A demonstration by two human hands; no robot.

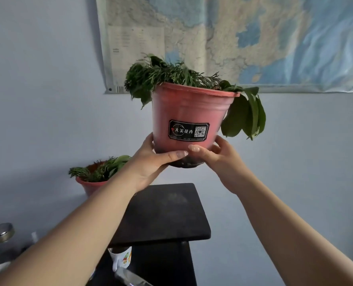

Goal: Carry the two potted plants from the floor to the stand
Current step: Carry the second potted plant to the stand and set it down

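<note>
Item: red pot [192, 114] with green plant [167, 77] and black label [188, 130], being held in the air above the black stand [163, 213].
Left hand [150, 162] and right hand [219, 159] are gripping its base from either side, thumb tips nearly touching.
Second red pot [92, 185] is sitting behind the left forearm, partly hidden.
Wall map [233, 42] is hanging behind.
Mug [120, 258] is resting on a lower shelf.
</note>
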